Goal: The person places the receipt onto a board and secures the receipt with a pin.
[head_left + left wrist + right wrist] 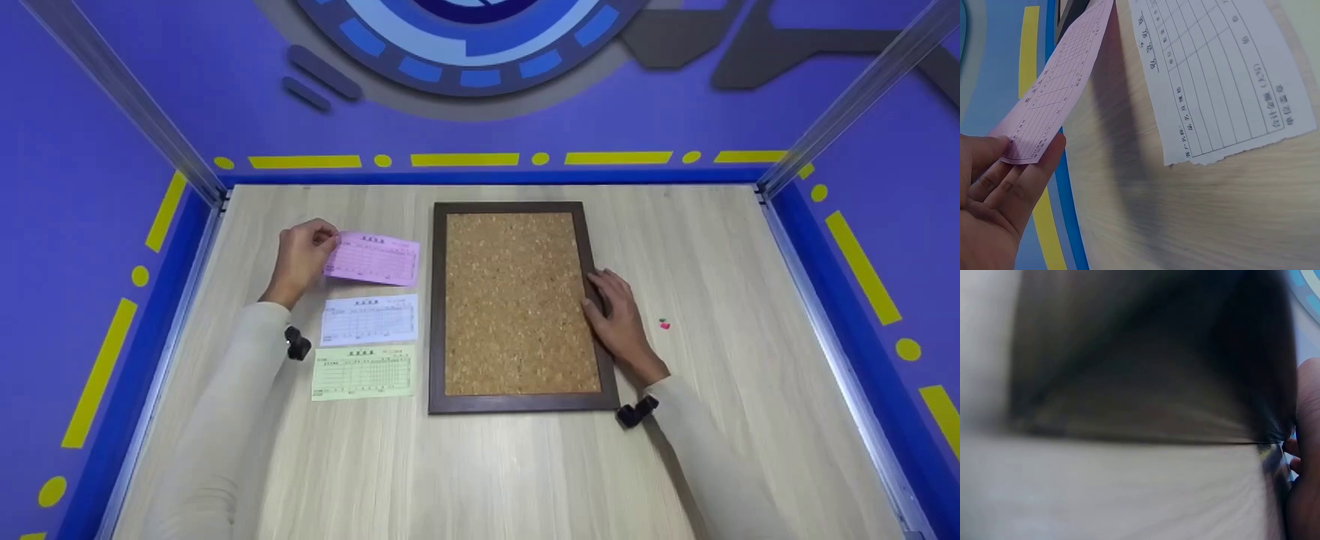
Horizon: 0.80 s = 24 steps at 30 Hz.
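Observation:
In the head view my left hand point(301, 255) pinches the left end of a pink printed slip point(373, 259), whose lower edge is raised off the table. The left wrist view shows thumb and fingers on that slip point(1055, 90). Below it lie a white slip point(369, 318) and a pale green slip point(364, 373), both flat. A corkboard point(517, 307) with a dark brown frame lies right of the slips. My right hand point(619, 319) rests on its right rim, fingers relaxed. In the right wrist view the dark frame is blurred, and this hand point(1306, 455) shows only partly.
Small red and green pieces point(664, 324), too small to identify, lie on the table right of my right hand. The light wooden table point(510, 472) is bordered by blue panels point(480, 142) with yellow markings at the back and sides.

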### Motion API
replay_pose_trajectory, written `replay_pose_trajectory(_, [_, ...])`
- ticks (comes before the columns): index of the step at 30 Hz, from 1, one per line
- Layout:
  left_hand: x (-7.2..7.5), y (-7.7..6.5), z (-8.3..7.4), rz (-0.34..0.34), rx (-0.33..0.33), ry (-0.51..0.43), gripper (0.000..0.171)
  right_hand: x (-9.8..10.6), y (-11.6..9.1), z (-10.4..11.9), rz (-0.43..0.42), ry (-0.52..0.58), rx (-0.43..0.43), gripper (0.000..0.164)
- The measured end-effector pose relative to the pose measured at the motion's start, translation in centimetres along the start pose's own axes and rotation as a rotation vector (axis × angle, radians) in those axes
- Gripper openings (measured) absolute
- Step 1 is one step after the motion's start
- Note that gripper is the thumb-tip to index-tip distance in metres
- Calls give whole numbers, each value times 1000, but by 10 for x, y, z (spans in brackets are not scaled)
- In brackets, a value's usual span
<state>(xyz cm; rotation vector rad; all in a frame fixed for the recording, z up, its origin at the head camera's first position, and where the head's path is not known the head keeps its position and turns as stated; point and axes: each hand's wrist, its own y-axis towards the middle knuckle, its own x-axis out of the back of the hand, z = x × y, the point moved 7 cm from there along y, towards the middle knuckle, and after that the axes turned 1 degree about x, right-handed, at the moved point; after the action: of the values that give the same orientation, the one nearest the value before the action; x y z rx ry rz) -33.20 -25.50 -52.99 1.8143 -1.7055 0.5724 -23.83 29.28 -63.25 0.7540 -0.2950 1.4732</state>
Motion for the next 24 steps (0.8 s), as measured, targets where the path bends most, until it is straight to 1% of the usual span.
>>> replay_pose_trajectory(4, [0,-1,-3,1,9,-4,14,0,1,1,-3,5,0,49])
replay_pose_trajectory(17, [4,-5,-16,0,-19,-35,14,0,1,1,4,0,-3,50])
replay_pose_trajectory(24, [6,-6,-19,0,2,-47,15,1,1,2,-1,9,7,50])
